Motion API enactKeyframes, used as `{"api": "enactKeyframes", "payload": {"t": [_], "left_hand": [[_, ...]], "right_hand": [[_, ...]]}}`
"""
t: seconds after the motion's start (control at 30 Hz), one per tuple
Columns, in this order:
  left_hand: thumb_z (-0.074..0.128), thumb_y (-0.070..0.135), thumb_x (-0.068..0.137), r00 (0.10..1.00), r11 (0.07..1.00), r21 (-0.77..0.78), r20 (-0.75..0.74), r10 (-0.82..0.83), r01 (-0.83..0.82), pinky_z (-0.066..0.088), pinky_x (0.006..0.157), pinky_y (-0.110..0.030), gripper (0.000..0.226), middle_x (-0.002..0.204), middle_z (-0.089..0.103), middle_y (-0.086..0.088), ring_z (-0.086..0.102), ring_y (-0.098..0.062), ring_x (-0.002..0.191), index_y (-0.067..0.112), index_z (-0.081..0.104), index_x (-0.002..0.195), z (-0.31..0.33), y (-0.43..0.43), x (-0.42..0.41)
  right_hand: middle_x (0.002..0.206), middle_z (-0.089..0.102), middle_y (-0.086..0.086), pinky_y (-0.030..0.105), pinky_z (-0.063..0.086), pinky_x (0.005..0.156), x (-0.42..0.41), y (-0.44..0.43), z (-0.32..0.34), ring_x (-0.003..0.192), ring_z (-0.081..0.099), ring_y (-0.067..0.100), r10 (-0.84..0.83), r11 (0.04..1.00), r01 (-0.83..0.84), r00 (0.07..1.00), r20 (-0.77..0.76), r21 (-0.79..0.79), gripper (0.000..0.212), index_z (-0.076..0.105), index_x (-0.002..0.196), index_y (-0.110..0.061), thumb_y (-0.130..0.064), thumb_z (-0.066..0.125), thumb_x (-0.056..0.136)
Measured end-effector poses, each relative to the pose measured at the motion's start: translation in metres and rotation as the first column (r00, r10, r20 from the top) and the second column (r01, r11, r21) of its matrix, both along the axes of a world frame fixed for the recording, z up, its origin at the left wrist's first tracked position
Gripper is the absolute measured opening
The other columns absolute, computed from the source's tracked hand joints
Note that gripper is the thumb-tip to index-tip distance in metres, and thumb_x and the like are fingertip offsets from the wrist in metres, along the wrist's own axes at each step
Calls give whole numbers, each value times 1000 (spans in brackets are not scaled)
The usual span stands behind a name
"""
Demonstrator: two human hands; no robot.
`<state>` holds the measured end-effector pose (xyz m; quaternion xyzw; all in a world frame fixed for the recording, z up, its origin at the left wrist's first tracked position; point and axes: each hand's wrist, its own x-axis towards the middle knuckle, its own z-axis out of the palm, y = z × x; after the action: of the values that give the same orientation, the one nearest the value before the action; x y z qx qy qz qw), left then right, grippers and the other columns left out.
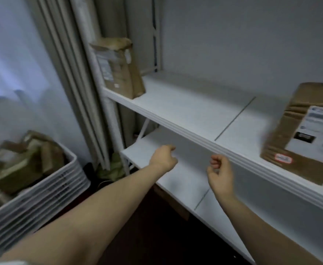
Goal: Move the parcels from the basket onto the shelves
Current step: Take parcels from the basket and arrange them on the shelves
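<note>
Two parcels are seen on the upper shelf of a white rack: an upright parcel is stood at the shelf's far left end, and a flat parcel is laid near the right edge of the view, with its white label turned up and a small red-rimmed sticker shown on its near side. The two are kept well apart, with bare shelf between them. The lower shelf is seen beneath, and both hands are held out in front of it. The left hand is stretched forward with its back turned up; its fingers are loosely curled and nothing is held in them. The right hand is raised near it, close under the front edge of the upper shelf; its fingers are bent loosely in toward the palm, and nothing is gripped there either. Whether either hand is touching a shelf cannot be told. The basket, white and slatted, is set on the floor at the lower left, well apart from both hands, and brown parcels are heaped in it, too blurred to be counted. A pale curtain is hung between the basket and the rack.
</note>
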<state>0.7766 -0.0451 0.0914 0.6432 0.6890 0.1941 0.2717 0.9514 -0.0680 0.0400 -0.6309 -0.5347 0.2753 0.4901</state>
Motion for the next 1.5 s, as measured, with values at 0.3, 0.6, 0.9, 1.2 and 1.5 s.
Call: {"api": "enactKeyframes", "payload": {"t": [0.3, 0.6, 0.9, 1.2, 1.5], "left_hand": [[56, 19, 91, 932, 928, -96, -77, 353, -360, 46, 87, -30, 38, 124, 60, -10, 57, -27, 115, 9, 58, 127, -22, -65, -230], [54, 19, 94, 770, 744, -200, -134, 624, -638, 51, 65, -31, 48, 136, 53, -6, 64, -22, 93, 13, 44, 141, -52, -122, -474], [57, 15, 86, 588, 558, -253, -59, 807, -791, 53, 70, -31, 36, 100, 67, -5, 63, -21, 86, 11, 61, 121, -86, -140, -630], [54, 17, 93, 472, 435, -337, -31, 881, -835, 43, 86, -26, 44, 133, 56, -8, 55, -23, 117, 13, 50, 136, -131, -72, -740], [53, 16, 93, 434, 373, -467, -26, 901, -802, 48, 76, -28, 41, 117, 64, -10, 62, -26, 101, 14, 52, 134, -188, 9, -820]], "right_hand": [[110, 57, -4, 24, 39, 86, -221, 15, -8, 102, 53, 13, 536, 833, -511, 840, 83, -210, 31, 56, 118, -14, -12, 62, 87], [122, 60, 3, 32, 46, 95, -493, 18, -24, 113, 56, 18, 767, 612, -710, 640, 44, -347, 34, 56, 123, -13, -20, 63, 90], [124, 58, 2, 26, 48, 74, -671, 37, -52, 98, 54, 13, 886, 441, -761, 454, 97, -476, 37, 51, 131, -16, -25, 54, 95], [130, 55, 7, 28, 43, 83, -813, 135, -107, 109, 55, 21, 896, 360, -709, 445, 12, -606, 40, 46, 137, -11, -20, 50, 98], [140, 48, 11, 32, 40, 97, -898, 214, -165, 126, 47, 26, 912, 292, -586, 409, 35, -756, 47, 36, 144, -6, -17, 46, 100]]}}
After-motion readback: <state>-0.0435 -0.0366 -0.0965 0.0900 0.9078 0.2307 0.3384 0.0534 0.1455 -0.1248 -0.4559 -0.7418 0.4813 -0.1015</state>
